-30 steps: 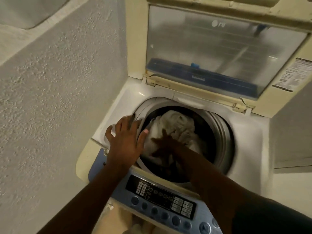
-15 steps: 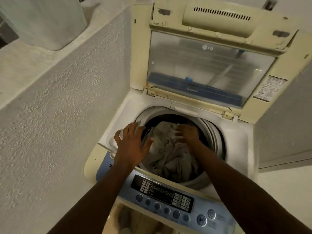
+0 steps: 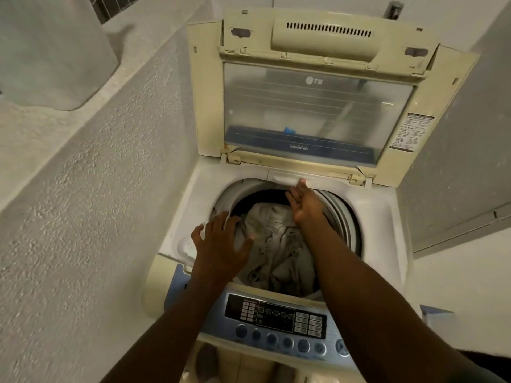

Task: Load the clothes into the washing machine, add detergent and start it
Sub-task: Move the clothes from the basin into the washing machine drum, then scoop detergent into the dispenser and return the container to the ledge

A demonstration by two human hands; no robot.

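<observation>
The left hand (image 3: 221, 244) covers the near-left rim of the cream top-loading washing machine (image 3: 387, 217), and the right forearm hides part of the crumpled pale clothes (image 3: 276, 244) in the drum. The dark control panel's (image 3: 276, 316) labels are too small to read. The bottom edge cuts off both arms and the machine's front.

A rough, pebbled grey wall (image 3: 91, 205) runs along the left, topped by a flat ledge (image 3: 25, 139). A pale rounded container (image 3: 52, 51) sits on that ledge, with a dark grille (image 3: 113, 6) behind it. A smooth grey panel (image 3: 467, 150) stands at right. The light is dim and even.
</observation>
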